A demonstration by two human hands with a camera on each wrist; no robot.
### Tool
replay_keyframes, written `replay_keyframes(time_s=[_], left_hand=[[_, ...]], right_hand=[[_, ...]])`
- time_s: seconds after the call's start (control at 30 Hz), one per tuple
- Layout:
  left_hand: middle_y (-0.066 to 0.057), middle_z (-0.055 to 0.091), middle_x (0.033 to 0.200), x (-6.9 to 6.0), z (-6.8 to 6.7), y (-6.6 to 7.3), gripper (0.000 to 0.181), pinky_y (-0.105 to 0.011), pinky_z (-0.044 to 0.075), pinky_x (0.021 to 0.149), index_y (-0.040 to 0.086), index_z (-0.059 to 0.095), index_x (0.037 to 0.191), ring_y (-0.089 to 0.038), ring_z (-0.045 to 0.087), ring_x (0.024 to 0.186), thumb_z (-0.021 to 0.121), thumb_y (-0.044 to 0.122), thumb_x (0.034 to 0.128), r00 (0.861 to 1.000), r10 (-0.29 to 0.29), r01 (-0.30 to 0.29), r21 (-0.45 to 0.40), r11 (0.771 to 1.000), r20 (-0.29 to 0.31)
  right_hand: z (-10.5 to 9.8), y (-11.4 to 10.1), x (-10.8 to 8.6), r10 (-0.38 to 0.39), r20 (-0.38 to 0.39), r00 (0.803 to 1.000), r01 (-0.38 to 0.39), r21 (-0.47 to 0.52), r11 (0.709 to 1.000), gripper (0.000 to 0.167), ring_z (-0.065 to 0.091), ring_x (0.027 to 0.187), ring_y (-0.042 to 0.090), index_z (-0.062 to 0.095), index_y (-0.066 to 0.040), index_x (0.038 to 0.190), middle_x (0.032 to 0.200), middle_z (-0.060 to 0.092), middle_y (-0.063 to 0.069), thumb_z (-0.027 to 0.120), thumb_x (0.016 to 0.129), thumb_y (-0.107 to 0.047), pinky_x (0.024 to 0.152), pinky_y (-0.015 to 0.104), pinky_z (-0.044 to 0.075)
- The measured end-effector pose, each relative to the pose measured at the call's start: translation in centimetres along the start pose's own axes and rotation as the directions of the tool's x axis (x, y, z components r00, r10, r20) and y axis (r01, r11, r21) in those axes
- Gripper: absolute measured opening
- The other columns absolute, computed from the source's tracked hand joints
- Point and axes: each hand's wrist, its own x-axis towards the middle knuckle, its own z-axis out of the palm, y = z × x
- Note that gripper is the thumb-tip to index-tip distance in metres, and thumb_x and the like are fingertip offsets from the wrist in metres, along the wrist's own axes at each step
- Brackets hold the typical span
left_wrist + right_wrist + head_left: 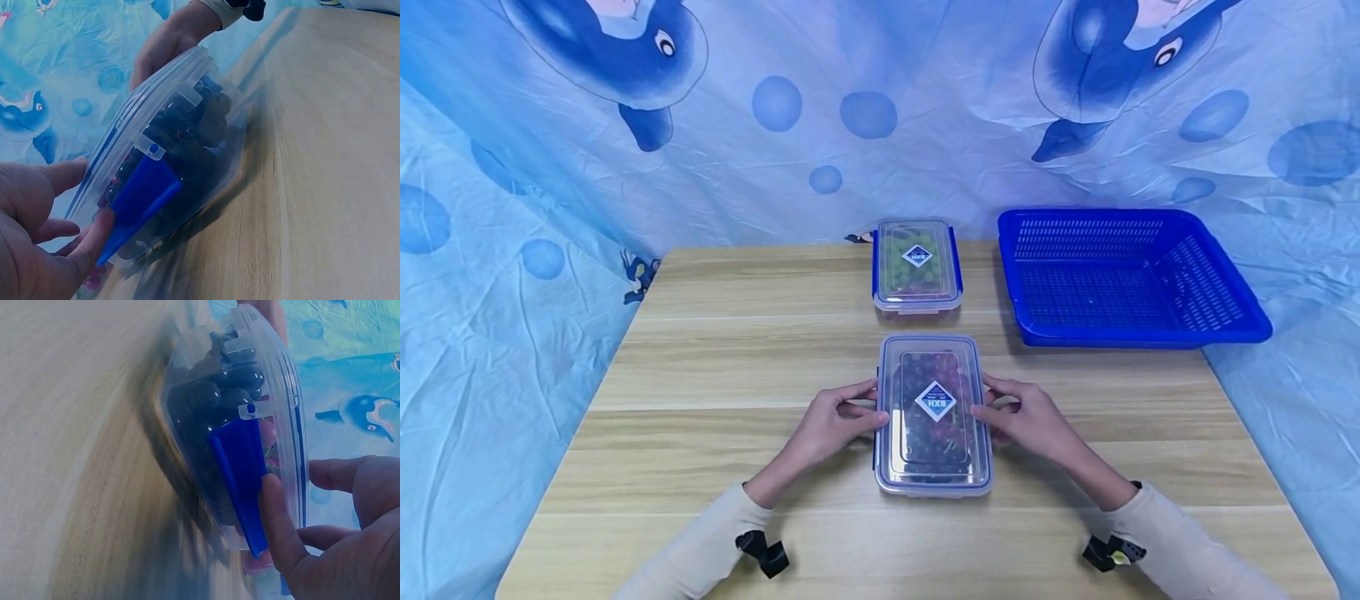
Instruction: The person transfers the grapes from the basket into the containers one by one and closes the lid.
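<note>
A clear plastic food container (934, 479) with a blue-edged lid and a diamond label lies on the table in front of me, holding dark, grape-like fruit and some reddish pieces. My left hand (829, 425) pinches its left side, thumb on the lid's edge and a finger at the blue side clip (140, 203). On the opposite side my right hand (1033, 419) does likewise, a fingertip against another blue clip (240, 478). Both clips hang outward from the lid's tabs. The container's underside is hidden.
Behind stands a smaller clear container (917, 287) with green, grape-like fruit, its blue side clips against the lid. A blue perforated basket (1142, 335) sits at the back right of the wooden table (737, 333). A blue dolphin-print cloth (925, 167) hangs behind.
</note>
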Motion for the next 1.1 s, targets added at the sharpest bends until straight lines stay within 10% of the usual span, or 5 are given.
replay_keyframes(time_s=[1.1], left_hand=[[-0.020, 0.066, 0.117, 1.2, -0.2, 0.4, 0.051, -0.043, 0.064, 0.085, -0.010, 0.058, 0.130, -0.018, 0.071, 0.086, 0.080, 0.008, 0.0874, 0.987, -0.148, 0.151, -0.049, 0.987, 0.057]], right_hand=[[-0.2, 0.9, 0.6, 0.078, 0.043, 0.996, -0.085, 0.207, 0.975, 0.047, 0.067, 0.075, 0.018, 0.056, 0.012, 0.127, 0.103, 0.067, 0.017, 0.076, 0.092, -0.011, 0.062, 0.032, 0.064]])
